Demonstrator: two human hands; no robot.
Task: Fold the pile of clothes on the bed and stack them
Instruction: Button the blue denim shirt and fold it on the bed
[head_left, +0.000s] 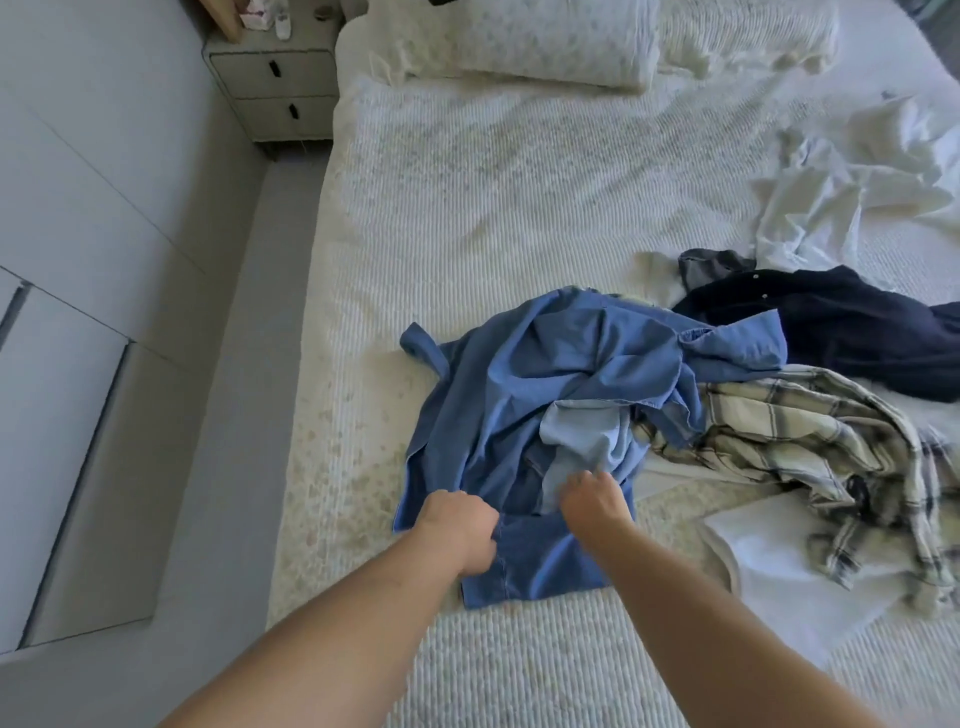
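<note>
A crumpled blue denim shirt (561, 374) lies on the cream bedspread (467, 197) near the bed's front edge. My left hand (457, 525) grips the shirt's lower hem with curled fingers. Just to its right, my right hand (595, 499) pinches the lighter inside fabric of the same shirt. To the right lie a cream plaid shirt (810, 441), a white garment (789, 566) partly under it, a dark navy garment (841, 322) and a white shirt (852, 182) further back.
Two pillows (556, 41) sit at the head of the bed. A grey nightstand (275, 83) with two drawers stands left of the bed. A narrow grey floor strip (171, 467) and white cabinet fronts run along the left.
</note>
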